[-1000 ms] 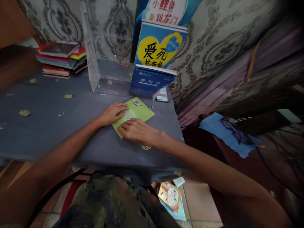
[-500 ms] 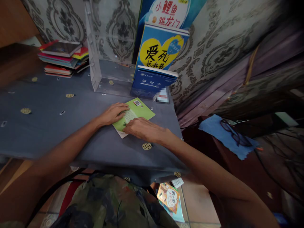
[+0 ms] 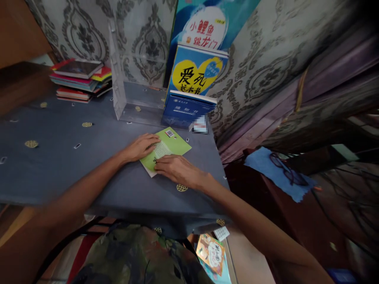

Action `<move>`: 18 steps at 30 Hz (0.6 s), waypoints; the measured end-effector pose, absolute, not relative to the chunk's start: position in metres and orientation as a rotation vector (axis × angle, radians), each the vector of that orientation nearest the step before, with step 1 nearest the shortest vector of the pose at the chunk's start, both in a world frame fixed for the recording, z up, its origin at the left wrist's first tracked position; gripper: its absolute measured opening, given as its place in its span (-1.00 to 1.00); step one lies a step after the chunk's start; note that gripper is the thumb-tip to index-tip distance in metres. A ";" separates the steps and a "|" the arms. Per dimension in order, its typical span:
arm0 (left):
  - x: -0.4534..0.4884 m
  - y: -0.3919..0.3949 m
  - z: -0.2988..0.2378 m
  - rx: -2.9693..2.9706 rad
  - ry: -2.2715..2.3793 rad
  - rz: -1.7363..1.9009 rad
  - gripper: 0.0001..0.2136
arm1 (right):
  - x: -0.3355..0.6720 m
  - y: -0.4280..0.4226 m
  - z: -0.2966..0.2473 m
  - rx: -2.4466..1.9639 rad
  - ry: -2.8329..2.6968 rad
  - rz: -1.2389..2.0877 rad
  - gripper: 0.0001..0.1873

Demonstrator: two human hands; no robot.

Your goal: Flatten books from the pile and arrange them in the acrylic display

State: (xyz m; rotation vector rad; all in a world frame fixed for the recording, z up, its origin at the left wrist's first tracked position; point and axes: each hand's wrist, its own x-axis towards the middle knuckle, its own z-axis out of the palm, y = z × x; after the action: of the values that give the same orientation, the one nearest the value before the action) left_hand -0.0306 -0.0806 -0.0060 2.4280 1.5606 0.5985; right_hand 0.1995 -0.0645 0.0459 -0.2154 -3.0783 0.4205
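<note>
Two hands are pressing a green booklet that is lying flat near the right edge of the grey table. The left hand is lying with its fingers outstretched. The right hand is covering the near corner, its grip impossible to tell. Upright blue books are standing just beyond.

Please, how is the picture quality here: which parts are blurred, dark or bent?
Head view: light dim, no glare; the green booklet under the left hand and right hand is fairly sharp, the near forearms blurred; head view too: the wide lens bends the table edge, the upper right corner darkens, a pixelated patch sits beside the blue book.
</note>
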 end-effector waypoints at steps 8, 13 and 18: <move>-0.015 -0.090 0.009 2.456 1.821 0.362 -0.66 | 0.235 -0.066 0.015 -0.935 -2.691 0.135 -0.71; 0.009 -0.106 0.026 2.501 1.943 0.283 -0.73 | 0.238 -0.049 0.008 -1.105 -2.660 0.172 -0.64; 0.023 -0.109 0.017 2.554 1.864 0.433 -0.73 | 0.221 -0.030 0.004 -1.140 -2.677 0.231 -0.58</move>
State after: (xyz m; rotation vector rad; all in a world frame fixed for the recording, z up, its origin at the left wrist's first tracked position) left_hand 0.0230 -0.1092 0.0174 2.5537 1.8639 0.4335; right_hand 0.2212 -0.0300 0.0041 -1.1402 -2.6769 0.2308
